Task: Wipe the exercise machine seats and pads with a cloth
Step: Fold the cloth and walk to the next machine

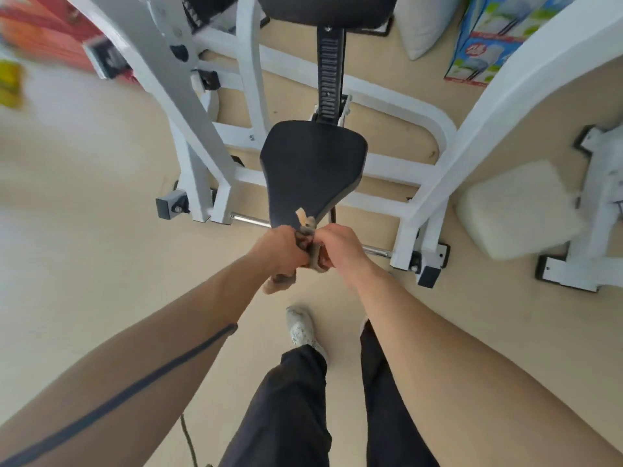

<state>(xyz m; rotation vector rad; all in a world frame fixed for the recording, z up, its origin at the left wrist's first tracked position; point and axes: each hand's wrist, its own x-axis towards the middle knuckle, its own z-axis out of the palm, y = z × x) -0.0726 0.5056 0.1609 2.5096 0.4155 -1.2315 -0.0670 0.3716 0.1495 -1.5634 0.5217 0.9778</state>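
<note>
A black padded seat (312,166) of a white-framed exercise machine (435,183) lies straight ahead of me. A black back pad (323,10) shows at the top edge, above a black notched post (330,79). My left hand (283,249) and my right hand (337,247) meet just in front of the seat's near tip. Both grip a bunched beige cloth (308,227); one end pokes up between the hands and another hangs below my left hand. The cloth is off the seat surface.
A white padded block (519,210) of a second machine stands at the right. A colourful box (488,38) and a white pillow (421,25) lie behind the frame. Red and yellow blurred items sit top left. My legs and one shoe (300,326) stand on the beige floor.
</note>
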